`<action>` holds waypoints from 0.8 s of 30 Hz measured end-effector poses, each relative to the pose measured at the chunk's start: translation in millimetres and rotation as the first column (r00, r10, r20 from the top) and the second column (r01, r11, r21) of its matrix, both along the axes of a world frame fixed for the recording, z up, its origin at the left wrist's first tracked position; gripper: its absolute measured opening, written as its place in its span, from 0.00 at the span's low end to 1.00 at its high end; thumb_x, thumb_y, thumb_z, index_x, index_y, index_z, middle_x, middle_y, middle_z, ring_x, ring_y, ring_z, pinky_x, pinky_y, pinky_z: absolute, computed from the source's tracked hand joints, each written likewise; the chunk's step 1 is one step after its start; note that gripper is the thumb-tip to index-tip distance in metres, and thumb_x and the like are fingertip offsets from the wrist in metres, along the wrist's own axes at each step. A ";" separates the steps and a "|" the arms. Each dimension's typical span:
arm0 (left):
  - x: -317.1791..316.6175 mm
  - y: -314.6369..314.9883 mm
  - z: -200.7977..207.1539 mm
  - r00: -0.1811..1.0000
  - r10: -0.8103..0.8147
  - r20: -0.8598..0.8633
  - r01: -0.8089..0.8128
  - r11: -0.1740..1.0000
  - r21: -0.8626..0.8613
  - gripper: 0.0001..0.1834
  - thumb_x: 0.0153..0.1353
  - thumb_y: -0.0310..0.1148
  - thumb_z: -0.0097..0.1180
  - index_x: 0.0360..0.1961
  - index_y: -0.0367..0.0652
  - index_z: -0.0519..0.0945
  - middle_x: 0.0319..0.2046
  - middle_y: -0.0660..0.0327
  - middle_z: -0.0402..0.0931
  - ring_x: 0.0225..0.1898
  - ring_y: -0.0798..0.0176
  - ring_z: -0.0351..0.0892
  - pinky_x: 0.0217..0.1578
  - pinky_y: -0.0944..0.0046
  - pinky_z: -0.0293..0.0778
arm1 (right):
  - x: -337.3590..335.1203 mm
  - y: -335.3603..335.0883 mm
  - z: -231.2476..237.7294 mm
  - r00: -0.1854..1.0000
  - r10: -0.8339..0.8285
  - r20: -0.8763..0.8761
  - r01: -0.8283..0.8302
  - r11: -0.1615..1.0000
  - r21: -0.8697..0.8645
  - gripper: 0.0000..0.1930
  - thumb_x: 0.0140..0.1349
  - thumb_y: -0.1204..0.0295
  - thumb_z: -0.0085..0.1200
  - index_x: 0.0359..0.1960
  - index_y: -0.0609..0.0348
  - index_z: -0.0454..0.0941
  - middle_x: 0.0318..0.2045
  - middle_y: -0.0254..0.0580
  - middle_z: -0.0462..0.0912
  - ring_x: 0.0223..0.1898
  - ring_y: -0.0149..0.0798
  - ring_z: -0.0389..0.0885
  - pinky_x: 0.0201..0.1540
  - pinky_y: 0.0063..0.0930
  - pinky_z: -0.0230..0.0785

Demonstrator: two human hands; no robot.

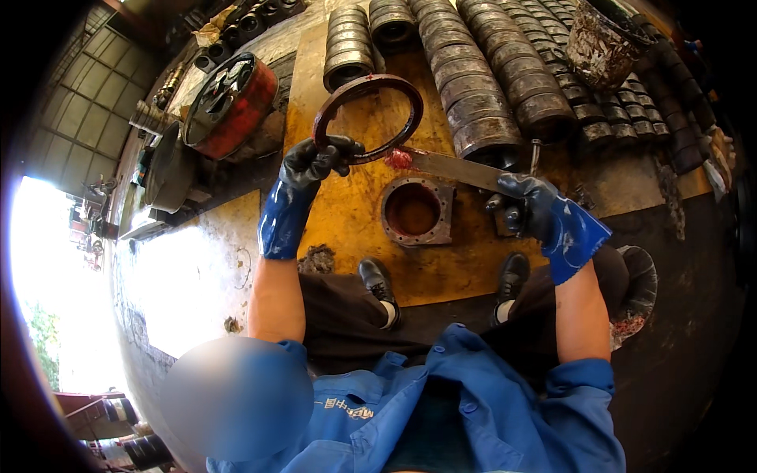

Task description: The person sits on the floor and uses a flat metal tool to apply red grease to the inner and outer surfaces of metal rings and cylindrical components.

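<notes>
Gloved in black and blue, my left hand (311, 163) grips the left lower edge of a large metal ring (414, 106), raised above the yellow board. My gloved right hand (530, 203) is closed around the end of a long flat metal spatula (465, 170), which points left. Red grease (399, 158) clings to the spatula's tip, which meets the ring's lower right rim. Beneath them, a square-sided metal housing (438, 232) with a round bore and bolt holes round its flange lies on the board. The ends of the fingers on both hands are partly hidden.
Rows of cylindrical metal parts (465, 102) line the far side. A grimy bucket (605, 47) stands at the far right, a red drum (260, 94) at the far left. The yellow board (331, 229) lies between my shoes (514, 274). A plastic-lined container (637, 296) with red grease is beside my right leg.
</notes>
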State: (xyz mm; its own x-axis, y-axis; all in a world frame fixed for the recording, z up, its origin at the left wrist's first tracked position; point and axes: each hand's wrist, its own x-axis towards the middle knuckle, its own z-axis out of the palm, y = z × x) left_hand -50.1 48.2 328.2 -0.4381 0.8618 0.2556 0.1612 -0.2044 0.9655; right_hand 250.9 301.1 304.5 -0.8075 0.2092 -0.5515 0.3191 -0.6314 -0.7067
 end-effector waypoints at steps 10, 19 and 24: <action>7.8 -5.3 10.2 1.000 0.016 -0.004 -0.017 1.000 -0.008 0.18 0.63 0.41 0.55 0.44 0.34 0.78 0.40 0.52 0.82 0.32 0.64 0.79 0.36 0.64 0.74 | -2.2 -10.3 4.7 0.999 -0.006 0.037 0.006 1.000 0.008 0.16 0.63 0.61 0.53 0.45 0.58 0.73 0.24 0.41 0.80 0.14 0.25 0.69 0.13 0.21 0.61; 21.1 0.7 14.0 0.998 -0.041 0.038 0.042 0.999 -0.031 0.19 0.64 0.42 0.54 0.45 0.35 0.78 0.42 0.51 0.81 0.35 0.62 0.79 0.39 0.63 0.74 | -10.3 -22.1 4.5 1.000 0.005 0.008 -0.004 0.994 -0.112 0.14 0.62 0.56 0.55 0.37 0.54 0.75 0.22 0.38 0.78 0.13 0.24 0.68 0.14 0.19 0.61; 20.8 9.3 -3.6 0.975 -0.082 0.207 0.080 0.997 0.022 0.19 0.64 0.41 0.53 0.48 0.36 0.77 0.45 0.49 0.80 0.42 0.60 0.80 0.44 0.61 0.74 | -10.4 -27.4 1.1 0.997 -0.051 0.049 0.058 0.986 -0.154 0.15 0.60 0.56 0.58 0.33 0.54 0.74 0.22 0.38 0.76 0.12 0.24 0.66 0.13 0.19 0.60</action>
